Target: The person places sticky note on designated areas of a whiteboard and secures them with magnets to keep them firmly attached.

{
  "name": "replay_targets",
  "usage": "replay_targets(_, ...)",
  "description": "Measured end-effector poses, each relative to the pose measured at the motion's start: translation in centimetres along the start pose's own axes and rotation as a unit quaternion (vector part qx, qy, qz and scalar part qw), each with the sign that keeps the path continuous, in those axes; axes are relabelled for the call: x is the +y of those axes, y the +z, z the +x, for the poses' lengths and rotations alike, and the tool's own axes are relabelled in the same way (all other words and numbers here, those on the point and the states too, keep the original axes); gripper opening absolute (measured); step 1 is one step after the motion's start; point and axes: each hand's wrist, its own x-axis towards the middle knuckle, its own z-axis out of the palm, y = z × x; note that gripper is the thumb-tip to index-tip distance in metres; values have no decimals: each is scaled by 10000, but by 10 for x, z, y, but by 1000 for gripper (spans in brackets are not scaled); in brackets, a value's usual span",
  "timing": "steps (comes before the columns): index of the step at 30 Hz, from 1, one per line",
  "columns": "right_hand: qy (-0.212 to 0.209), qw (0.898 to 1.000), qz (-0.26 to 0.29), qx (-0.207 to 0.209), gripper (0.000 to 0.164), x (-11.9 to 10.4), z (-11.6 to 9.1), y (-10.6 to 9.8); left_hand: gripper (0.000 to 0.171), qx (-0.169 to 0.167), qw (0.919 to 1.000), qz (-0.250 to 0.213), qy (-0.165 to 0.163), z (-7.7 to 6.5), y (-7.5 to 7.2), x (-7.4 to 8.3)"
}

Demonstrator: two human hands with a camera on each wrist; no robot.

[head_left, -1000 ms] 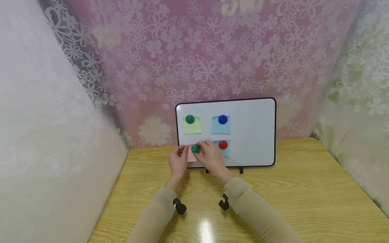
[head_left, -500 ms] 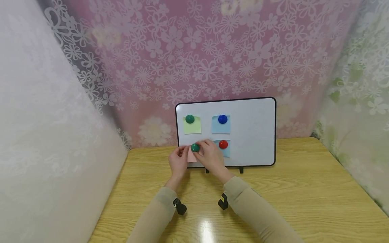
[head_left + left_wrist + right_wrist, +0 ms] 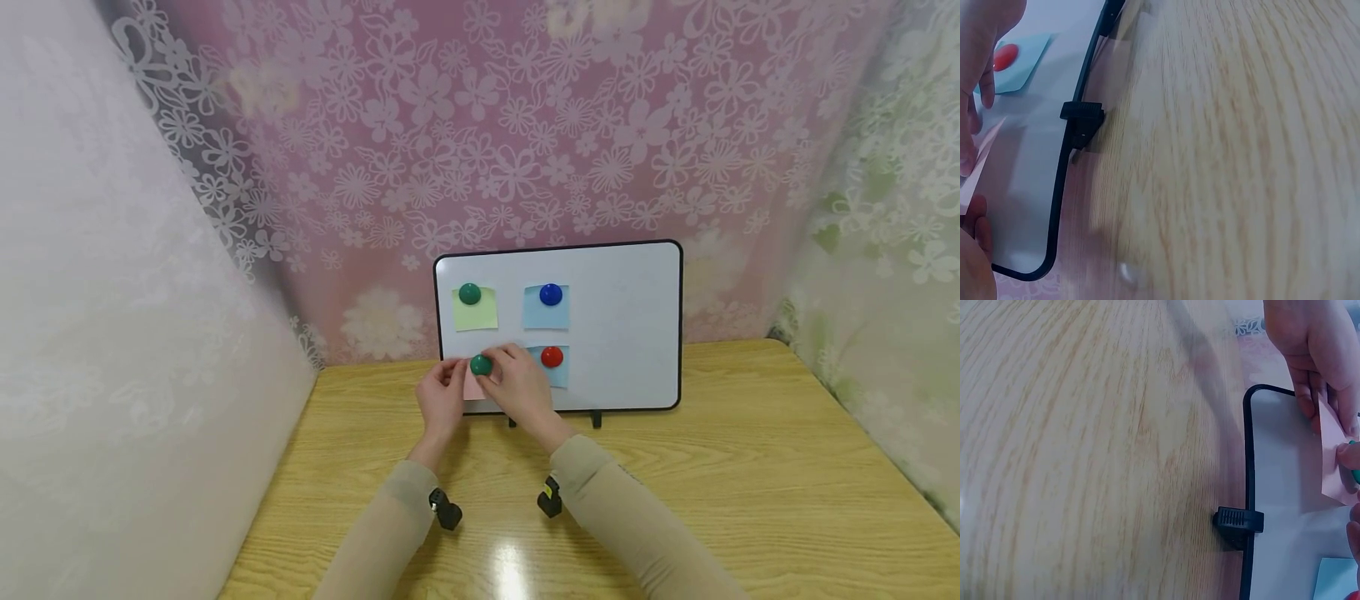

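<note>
A pink sticky note (image 3: 473, 388) stands at the lower left of the whiteboard (image 3: 622, 333), its lower part lifted off the surface in the right wrist view. My left hand (image 3: 441, 398) pinches the note's left edge between thumb and fingers. With thumb and fingertips my right hand (image 3: 522, 387) grips a round green magnet (image 3: 481, 365) at the note's upper part. In the right wrist view the pink note (image 3: 1334, 459) hides part of the fingers, and only a sliver of the green magnet (image 3: 1355, 464) shows.
Higher on the board are a green note (image 3: 476, 316) under a green magnet (image 3: 469, 293) and a blue note (image 3: 546, 317) under a blue magnet (image 3: 551, 294). Beside my right hand, a red magnet (image 3: 552, 357) holds another blue note (image 3: 559, 377). Black feet (image 3: 596, 419) support the board on the wooden table (image 3: 750, 467).
The green magnet and my right fingertips have shifted very slightly up and left over the pink note. My left hand keeps its pinch almost unmoved.
</note>
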Motion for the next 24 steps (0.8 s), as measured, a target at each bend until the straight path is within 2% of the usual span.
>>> replay_targets(8, -82, 9999, 3, 90, 36, -1, 0, 0, 16, 25, 9999, -19, -155, 1, -1, 1)
replay_targets(24, -125, 9998, -131, 87, 36, -2, 1, 3, 16, 24, 10000, -41, -57, 1, -1, 2)
